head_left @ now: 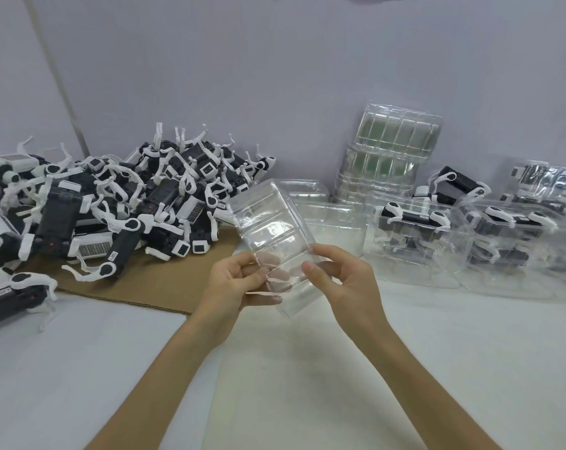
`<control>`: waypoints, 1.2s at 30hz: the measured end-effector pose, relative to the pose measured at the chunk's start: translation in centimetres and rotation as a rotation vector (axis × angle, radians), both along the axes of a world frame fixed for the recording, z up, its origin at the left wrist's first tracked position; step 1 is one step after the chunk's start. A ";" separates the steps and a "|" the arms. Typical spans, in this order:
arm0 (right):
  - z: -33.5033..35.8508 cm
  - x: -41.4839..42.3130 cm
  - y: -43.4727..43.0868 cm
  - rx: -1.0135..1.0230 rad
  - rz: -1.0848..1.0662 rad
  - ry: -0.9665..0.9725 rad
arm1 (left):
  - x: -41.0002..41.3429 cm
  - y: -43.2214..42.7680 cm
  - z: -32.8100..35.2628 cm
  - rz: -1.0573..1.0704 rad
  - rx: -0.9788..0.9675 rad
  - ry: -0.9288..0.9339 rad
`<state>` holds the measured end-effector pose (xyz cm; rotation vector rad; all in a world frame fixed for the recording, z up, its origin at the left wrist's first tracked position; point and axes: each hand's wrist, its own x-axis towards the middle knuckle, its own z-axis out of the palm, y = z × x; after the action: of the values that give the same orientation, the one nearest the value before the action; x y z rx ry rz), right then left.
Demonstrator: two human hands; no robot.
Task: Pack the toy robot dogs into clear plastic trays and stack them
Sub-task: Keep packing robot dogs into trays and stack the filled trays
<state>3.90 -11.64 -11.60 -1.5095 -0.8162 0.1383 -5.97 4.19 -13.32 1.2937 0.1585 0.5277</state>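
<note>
1. An empty clear tray is held tilted above the desk. The left hand and right hand grip its near end with curled fingers.
2. To the right, packed trays each hold a toy dog. Behind them stands a stack of empty trays.
3. To the left, loose toy dogs lie heaped on cardboard.

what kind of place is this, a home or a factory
Probably a factory packing bench: a heap of loose toy robot dogs, a stack of empty clear trays, and filled trays lined up at the right.
</note>
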 end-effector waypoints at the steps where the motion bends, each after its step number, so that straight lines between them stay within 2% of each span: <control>1: 0.1 0.1 0.0 0.007 0.005 -0.003 | 0.0 0.1 0.0 0.012 0.001 0.007; 6: 1.4 1.5 -1.3 0.203 -0.034 -0.007 | -0.7 1.6 0.2 0.168 0.081 0.026; 8: 1.9 2.5 -2.4 0.284 -0.083 0.014 | -1.4 3.2 0.4 0.270 -0.038 -0.020; 10: 2.2 2.9 -3.2 0.274 -0.075 0.012 | -1.9 4.5 0.6 0.271 -0.205 -0.110; 13: 2.7 2.9 -3.7 0.212 -0.012 -0.042 | -1.9 4.9 0.7 0.230 -0.313 -0.188; 19: 3.9 2.4 -6.9 0.084 0.035 -0.240 | -1.6 4.3 1.0 0.221 -0.358 -0.246; 27: 1.0 1.3 -12.2 -0.442 -0.055 -0.577 | -1.7 4.1 1.3 0.176 -0.411 -0.302; 30: 0.3 1.1 -12.5 -0.570 -0.013 -0.626 | -1.7 4.0 1.3 0.158 -0.418 -0.284; 33: 0.5 1.5 -12.2 -0.599 -0.019 -0.682 | -1.6 3.8 1.0 0.148 -0.403 -0.245; 36: 1.6 1.5 -10.8 -0.481 -0.083 -0.676 | -1.4 3.5 0.7 0.119 -0.329 -0.199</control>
<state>5.36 -22.39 -9.97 -2.0840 -1.3152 -0.2745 -7.35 7.69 -12.66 0.9094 0.1496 0.6978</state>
